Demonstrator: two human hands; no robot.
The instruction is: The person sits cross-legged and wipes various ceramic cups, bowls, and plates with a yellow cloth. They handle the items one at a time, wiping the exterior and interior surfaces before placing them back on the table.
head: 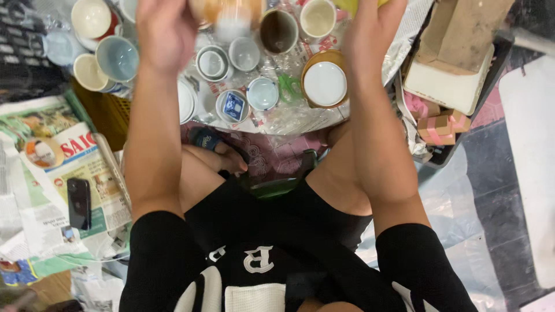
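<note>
Black sleeves run up to both hands: the left hand (pixel 165 29) is blurred, its fingers' state unclear, beside a blurred brownish cup (pixel 231 17); the right hand (pixel 370 29) stretches flat. Below them, ceramic cups (pixel 263 92) crowd a plastic sheet (pixel 289 121), seemingly for sorting.

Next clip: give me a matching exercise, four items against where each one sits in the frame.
Items:
1. black phone
2. brown-rimmed bowl
3. cardboard box
4. pale blue cup

Places:
A. top left, among the cups
B. lying on the newspaper, left
C. in the dark tray, top right
D. beside the right forearm

Pairs: 1-B, 2-D, 3-C, 4-A
</note>
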